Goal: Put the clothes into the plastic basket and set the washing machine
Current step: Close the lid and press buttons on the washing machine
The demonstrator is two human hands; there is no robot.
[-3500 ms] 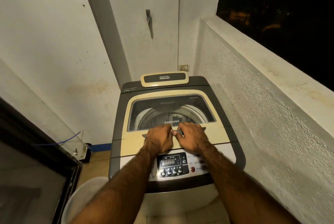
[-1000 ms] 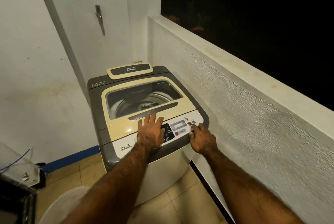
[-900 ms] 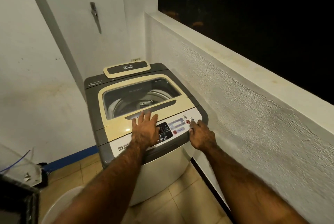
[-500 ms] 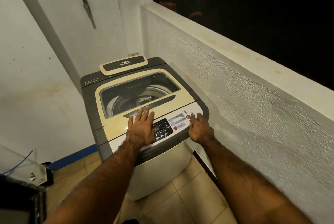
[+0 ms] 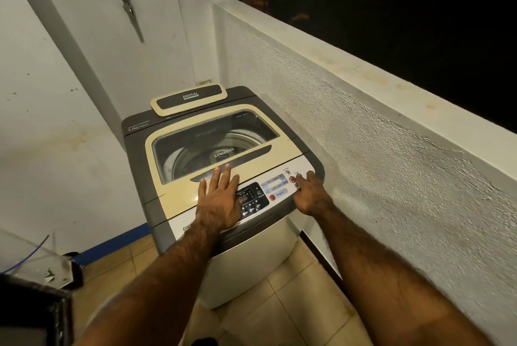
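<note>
We log the left hand (image 5: 219,203) flat, fingers spread, on the closed lid (image 5: 179,192) beside the control panel (image 5: 275,187). Right hand (image 5: 310,194): fingers bent, tips on buttons at the panel's right end. Our washing machine (image 5: 140,150) stands against the textured wall (image 5: 363,150).

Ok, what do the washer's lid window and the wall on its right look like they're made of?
Lid window: clear, glossy panel, plastic or glass, I can't tell which; the drum shows through it. Wall: rough matte plaster or cement, painted whitish, judging by its grainy, bumpy surface.
</note>
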